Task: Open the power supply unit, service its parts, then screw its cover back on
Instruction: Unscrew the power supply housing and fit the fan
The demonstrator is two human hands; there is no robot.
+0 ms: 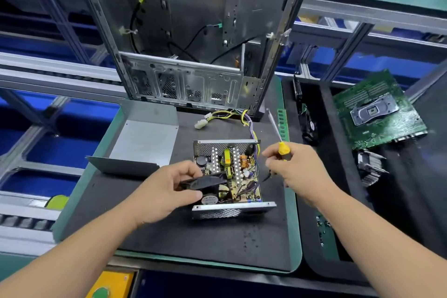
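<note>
My left hand (167, 191) grips the black square fan (205, 185) over the open grey metal power supply box (232, 210) mid-mat; my right hand (297, 167) holds the yellow-handled screwdriver (278, 133). The bent grey steel cover (142, 143) lies left, the upright bare computer case (188, 55) walls off the far edge, and black mat (205, 242) lies bare nearest me.

Matt grey metal cover (145, 139); glossy black plastic fan (205, 182).

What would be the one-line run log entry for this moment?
PSU: cover off | left hand: holds fan | right hand: holds screwdriver | stage: servicing
</note>
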